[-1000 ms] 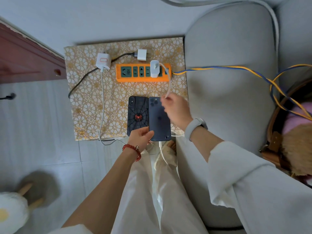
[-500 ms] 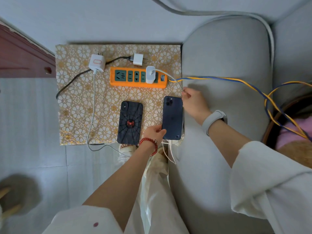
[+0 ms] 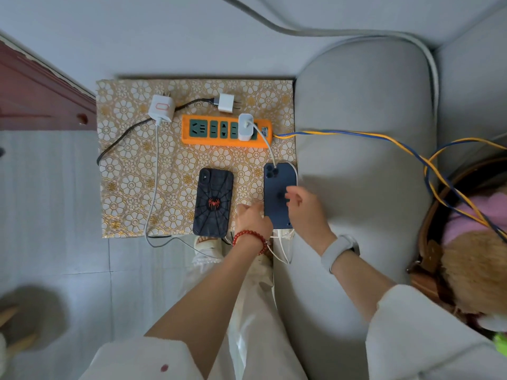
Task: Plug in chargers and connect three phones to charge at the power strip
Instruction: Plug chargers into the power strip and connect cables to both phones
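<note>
An orange power strip lies across the far part of a gold floral mat, with one white charger plugged into a socket near its right end. A white cable runs from that charger toward 5 o'clock, down to the top of a dark blue phone lying face down at the mat's right edge. The left hand, with a red bead bracelet at its wrist, has its fingers curled against the blue phone's lower left edge; whether they actually grip it I cannot tell. The right hand hovers over the phone's right side with fingers relaxed and spread, holding nothing. At 9 o'clock from the blue phone, apart from it, lies a black phone with a red spider case. Two more chargers lie unplugged beyond the strip: a white one with an orange ring at 10 o'clock, and a small white cube at 12 o'clock with a black cable.
</note>
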Motion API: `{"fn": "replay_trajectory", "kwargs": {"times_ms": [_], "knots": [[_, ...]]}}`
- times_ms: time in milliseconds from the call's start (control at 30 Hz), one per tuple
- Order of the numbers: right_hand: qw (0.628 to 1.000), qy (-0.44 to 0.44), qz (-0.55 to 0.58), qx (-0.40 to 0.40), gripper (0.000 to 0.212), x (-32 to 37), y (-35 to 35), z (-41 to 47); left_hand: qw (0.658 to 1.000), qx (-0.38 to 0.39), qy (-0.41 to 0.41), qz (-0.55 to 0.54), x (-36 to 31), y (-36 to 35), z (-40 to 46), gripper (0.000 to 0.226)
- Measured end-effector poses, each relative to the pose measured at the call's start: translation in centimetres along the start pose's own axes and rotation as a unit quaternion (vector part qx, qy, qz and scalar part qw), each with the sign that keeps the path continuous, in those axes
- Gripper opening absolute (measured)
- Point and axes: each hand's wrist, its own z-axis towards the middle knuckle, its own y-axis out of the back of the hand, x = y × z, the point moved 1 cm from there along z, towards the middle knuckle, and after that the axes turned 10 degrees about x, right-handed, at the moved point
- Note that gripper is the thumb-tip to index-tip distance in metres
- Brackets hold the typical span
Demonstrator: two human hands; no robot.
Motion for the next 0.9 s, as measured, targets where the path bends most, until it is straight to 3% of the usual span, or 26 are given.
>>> {"fn": "replay_trajectory", "kwargs": {"times_ms": [200,367,467,567,667,767,833,900], "knots": [[0.995,0.026,-0.07,0.07,0.032,2.9,-4.3,-1.9,0.987,-0.143,-0.054,-0.051,4.0,7.1,-1.3,0.03],[0.989,0.065,-0.072,0.108,0.034,8.0,-8.0,-0.2,0.97,-0.239,0.011,-0.028,7.5,15.1,0.0,0.039],[0.987,0.064,-0.08,0.12,0.034,10.1,-9.4,1.2,0.975,-0.213,0.052,-0.03,8.9,17.4,2.2,0.036],[0.988,0.057,-0.091,0.115,0.034,11.1,-10.2,1.9,0.987,-0.15,0.029,-0.039,9.1,17.2,3.1,0.028],[0.991,0.041,-0.078,0.104,0.033,11.9,-10.5,2.5,0.983,-0.169,-0.021,-0.075,9.3,17.1,2.3,0.021],[0.987,-0.06,0.096,0.11,0.025,13.3,-11.3,3.7,0.977,-0.163,-0.117,-0.067,10.0,17.7,0.4,0.019],[0.941,-0.144,0.27,0.147,0.022,14.6,-11.8,4.5,0.971,-0.134,-0.19,-0.048,10.6,17.9,-1.6,0.019],[0.892,-0.163,0.378,0.187,0.029,16.3,-12.3,5.3,0.96,-0.115,-0.255,-0.015,11.5,18.0,-3.3,0.02]]}}
